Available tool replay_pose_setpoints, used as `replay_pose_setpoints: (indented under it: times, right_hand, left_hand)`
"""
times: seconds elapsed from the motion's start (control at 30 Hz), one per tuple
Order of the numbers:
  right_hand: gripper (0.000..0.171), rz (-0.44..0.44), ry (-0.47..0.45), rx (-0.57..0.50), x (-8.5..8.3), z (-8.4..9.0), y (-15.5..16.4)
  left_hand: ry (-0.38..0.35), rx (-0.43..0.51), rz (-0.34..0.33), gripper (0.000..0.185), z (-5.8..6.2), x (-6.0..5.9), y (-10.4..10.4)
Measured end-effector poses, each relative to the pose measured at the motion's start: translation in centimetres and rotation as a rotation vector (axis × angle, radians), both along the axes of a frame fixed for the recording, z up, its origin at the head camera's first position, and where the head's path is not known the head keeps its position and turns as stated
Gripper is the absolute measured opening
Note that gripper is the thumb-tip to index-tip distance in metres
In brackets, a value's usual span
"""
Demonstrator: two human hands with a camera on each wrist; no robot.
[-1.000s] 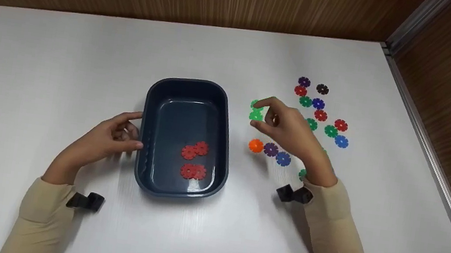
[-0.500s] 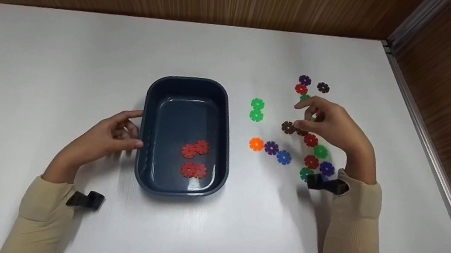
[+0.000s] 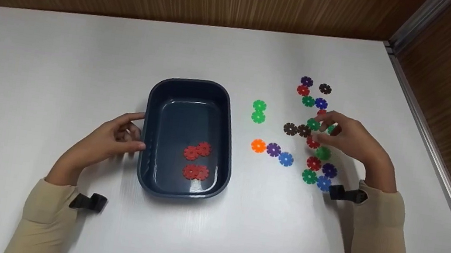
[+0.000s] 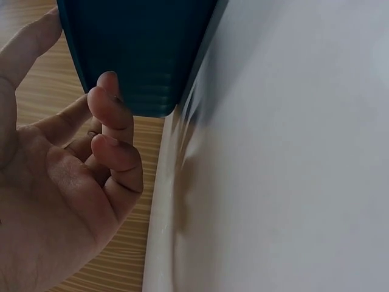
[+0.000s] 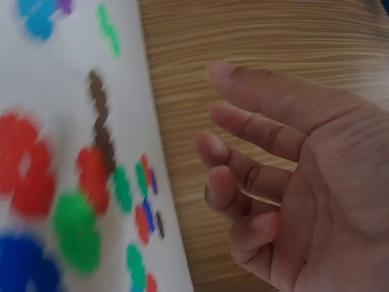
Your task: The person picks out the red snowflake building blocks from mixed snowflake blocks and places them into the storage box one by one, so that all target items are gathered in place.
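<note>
A dark blue tub (image 3: 153, 103) stands mid-table with several red discs (image 3: 196, 160) lying in it. My left hand (image 3: 134, 129) rests against the tub's left outer wall (image 4: 140, 67), index finger and thumb touching it and the other fingers curled beside it. My right hand (image 3: 326, 129) hovers over a scatter of coloured discs, fingers loosely bent and holding nothing; its fingertips are by a green disc (image 3: 313, 124). Two brown discs (image 3: 297, 130) lie just to its left. In the right wrist view the right hand (image 5: 209, 140) is bare above blurred discs (image 5: 91, 176).
Two joined green discs (image 3: 258, 111) lie right of the tub, and below them an orange (image 3: 258, 145), a purple (image 3: 273, 149) and a blue disc (image 3: 286, 159). More discs (image 3: 313, 93) lie beyond the hand. Wooden walls bound the white table (image 3: 63, 55) behind and at the right.
My right hand has left the two green discs and moved right, then slightly nearer, over the main scatter. The left hand and tub have stayed put.
</note>
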State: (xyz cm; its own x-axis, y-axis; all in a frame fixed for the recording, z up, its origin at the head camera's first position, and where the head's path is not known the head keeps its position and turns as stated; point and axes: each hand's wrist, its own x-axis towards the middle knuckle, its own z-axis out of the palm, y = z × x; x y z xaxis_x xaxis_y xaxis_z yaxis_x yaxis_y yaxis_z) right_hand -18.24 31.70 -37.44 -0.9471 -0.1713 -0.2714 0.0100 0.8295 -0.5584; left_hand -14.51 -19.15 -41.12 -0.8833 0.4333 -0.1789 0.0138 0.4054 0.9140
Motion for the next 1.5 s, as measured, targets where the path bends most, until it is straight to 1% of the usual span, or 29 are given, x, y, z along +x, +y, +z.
replay_pose_setpoints:
  times: [0.1, 0.2, 0.43, 0.6, 0.87, 1.07, 1.3, 1.5]
  right_hand:
    - [0.041, -0.007, -0.041, 0.032, 0.4, -0.8, 1.1]
    - [0.040, -0.012, -0.072, 0.049, 0.7, -1.5, 1.8]
    - [0.040, 0.005, -0.090, 0.125, 0.5, -2.4, 1.8]
    - [0.039, 0.012, -0.079, 0.172, 0.3, -2.7, 1.2]
    - [0.042, 0.004, -0.046, 0.197, 0.2, -2.9, 0.8]
    - [0.034, 0.019, -0.004, 0.272, 0.2, -2.9, 0.2]
    - [0.035, 0.058, 0.007, 0.326, 0.2, -2.7, -0.4]
    - [0.039, 0.041, -0.012, 0.339, 0.2, -2.9, -0.5]
  left_hand:
    - [0.001, 0.005, -0.009, 0.066, 0.0, 0.0, 0.1]
    - [0.000, -0.005, -0.004, 0.066, 0.1, 0.0, 0.1]
    - [0.004, -0.003, 0.000, 0.066, 0.3, 0.1, 0.2]
    - [-0.002, 0.008, 0.002, 0.066, 0.3, 0.1, 0.2]
    - [-0.011, -0.006, 0.004, 0.067, 0.1, 0.0, 0.0]
    - [-0.016, -0.008, 0.001, 0.067, 0.0, 0.0, 0.0]
    - [-0.021, -0.005, 0.004, 0.068, 0.0, -0.1, 0.1]
    - [-0.016, 0.007, 0.001, 0.067, 0.3, 0.0, 0.2]
